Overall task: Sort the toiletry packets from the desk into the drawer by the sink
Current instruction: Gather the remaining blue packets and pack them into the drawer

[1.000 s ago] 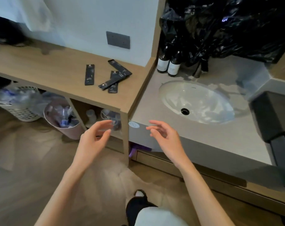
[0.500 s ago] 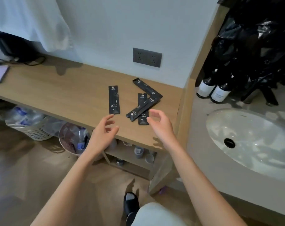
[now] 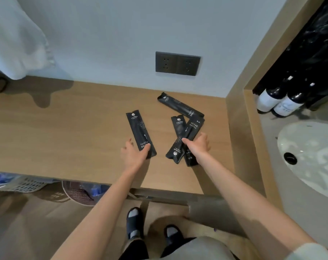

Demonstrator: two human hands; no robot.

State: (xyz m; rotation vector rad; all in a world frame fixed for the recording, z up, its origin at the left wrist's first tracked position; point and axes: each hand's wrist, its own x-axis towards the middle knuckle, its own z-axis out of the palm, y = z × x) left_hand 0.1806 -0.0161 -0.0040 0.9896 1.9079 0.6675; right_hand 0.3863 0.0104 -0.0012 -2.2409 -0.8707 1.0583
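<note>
Several black toothbrush packets lie on the wooden desk (image 3: 65, 128). One packet (image 3: 139, 131) lies alone, to the left of the others. Three more form a loose pile: a far packet (image 3: 180, 106), a crossing packet (image 3: 189, 133) and a packet under it (image 3: 178, 126). My left hand (image 3: 134, 154) rests at the near end of the lone packet, thumb on top of it, fingers spread. My right hand (image 3: 197, 145) lies on the near part of the pile with fingers apart, hiding some of it. Neither hand lifts a packet. No drawer shows.
A wooden divider (image 3: 238, 119) separates the desk from the sink basin (image 3: 309, 152) on the right. Two dark bottles (image 3: 279, 102) stand behind the basin. A wall socket (image 3: 177, 63) and a hanging white cloth (image 3: 18, 44) are behind. A basket (image 3: 18, 183) and bin (image 3: 80, 192) sit underneath.
The view swung from the sink front to the desk and closer. Both hands reached forward from mid-air and now touch the packets, left on the lone one, right on the pile.
</note>
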